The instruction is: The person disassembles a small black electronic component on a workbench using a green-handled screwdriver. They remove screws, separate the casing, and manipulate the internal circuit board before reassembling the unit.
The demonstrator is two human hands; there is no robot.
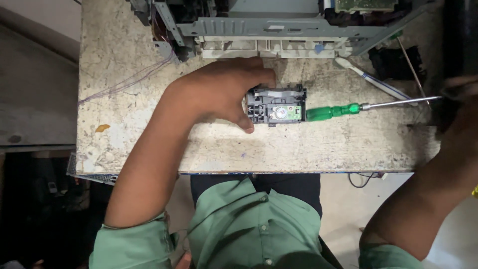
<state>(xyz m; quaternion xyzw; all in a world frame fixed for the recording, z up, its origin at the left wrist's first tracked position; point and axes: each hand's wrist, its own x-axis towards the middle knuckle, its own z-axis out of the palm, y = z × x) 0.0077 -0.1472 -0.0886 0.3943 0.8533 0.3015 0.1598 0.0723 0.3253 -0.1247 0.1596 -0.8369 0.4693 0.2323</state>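
The left hand (224, 94) grips a small black module (275, 104); just beside the module lies a green-handled screwdriver (348, 108), while the right hand (460, 107), blurred, is too unclear to tell its grip.

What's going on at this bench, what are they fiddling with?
A person in a green shirt sits at a worn stone table. Their left hand has a grip on a small black part with a green circuit board, holding it flat on the table. A green-handled screwdriver lies just to its right, its tip pointing toward the right hand, which is blurred at the table's edge. A larger opened-up machine sits at the back.
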